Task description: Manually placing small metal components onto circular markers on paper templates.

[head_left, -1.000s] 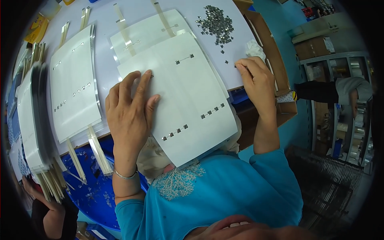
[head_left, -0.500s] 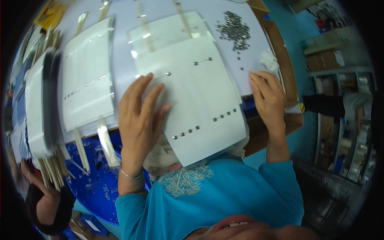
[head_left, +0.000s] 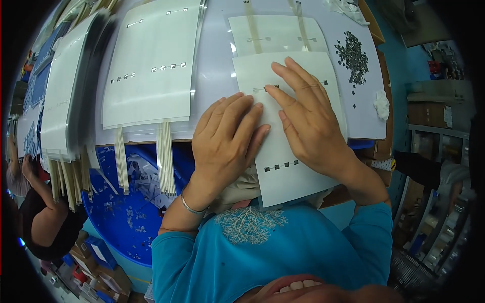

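A white flexible sheet (head_left: 280, 189) lies in front of me, its near end hanging over the table edge close to my shirt. My left hand (head_left: 222, 139) rests along its left edge, fingers stretched out. Over the sheet is my right hand (head_left: 316, 123), fingers spread, its index fingertip touching down beside a small dark square at the upper left row. Whether anything lies under that fingertip is too small to tell. A row of small dark squares (head_left: 280, 166) sits on the sheet's lower part. Loose dark square pieces (head_left: 352, 58) lie heaped to the right.
Left of me lie a stack of white sheets (head_left: 151, 96) with flat ribbon tails and a thicker stack (head_left: 68, 96). A blue tub (head_left: 108, 217) with scraps stands below the table. A crumpled white wad (head_left: 381, 105) lies at the right edge. Another person (head_left: 50, 217) is at far left.
My right hand has moved left from near the loose pieces onto the sheet, its thumb and fingers now apart. My left hand stays by the sheet's left edge. The whole view has shifted.
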